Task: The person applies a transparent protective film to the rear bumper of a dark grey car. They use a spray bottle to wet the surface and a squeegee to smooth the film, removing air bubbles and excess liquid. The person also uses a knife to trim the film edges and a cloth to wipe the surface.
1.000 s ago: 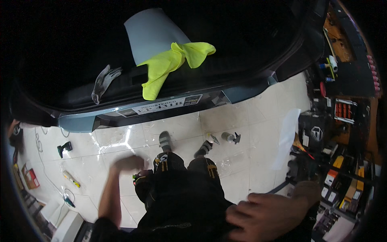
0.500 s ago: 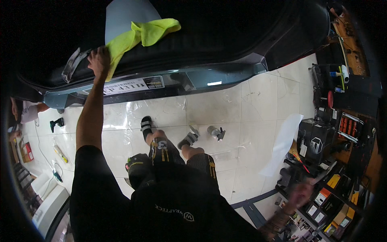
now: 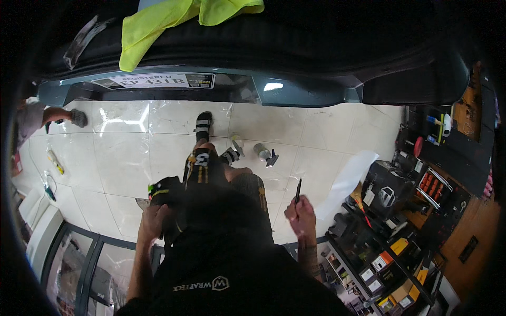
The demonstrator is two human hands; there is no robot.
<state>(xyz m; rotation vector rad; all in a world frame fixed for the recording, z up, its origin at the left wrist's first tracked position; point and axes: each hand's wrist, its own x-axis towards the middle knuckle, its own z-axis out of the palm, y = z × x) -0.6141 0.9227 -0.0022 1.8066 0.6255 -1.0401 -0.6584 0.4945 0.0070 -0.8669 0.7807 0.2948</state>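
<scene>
My right hand (image 3: 301,216) is closed around a slim dark pen-like tool (image 3: 299,190) whose tip points up and away from me. At my left hip, my left hand (image 3: 154,220) is against a dark waist pouch (image 3: 167,196) with a bright green item at its top. The pouch partly hides that hand's fingers, so what they grip is unclear. Ahead, a yellow-green cloth (image 3: 150,34) lies draped over the dark inner edge of a grey-blue car's rear (image 3: 300,90). A crumpled clear-and-grey strip (image 3: 81,45) lies to its left.
Two spray bottles (image 3: 262,152) stand on the tiled floor (image 3: 274,124) near my feet. A white sheet (image 3: 348,181) lies at right, beside a cluttered shelf (image 3: 392,268). A yellow tool (image 3: 55,161) and cable lie at left. Another person's leg (image 3: 58,114) shows at far left.
My left hand has left the car edge beside the cloth and come back to the pouch. My right hand has swung inward from the far right, the slim tool now showing clearly.
</scene>
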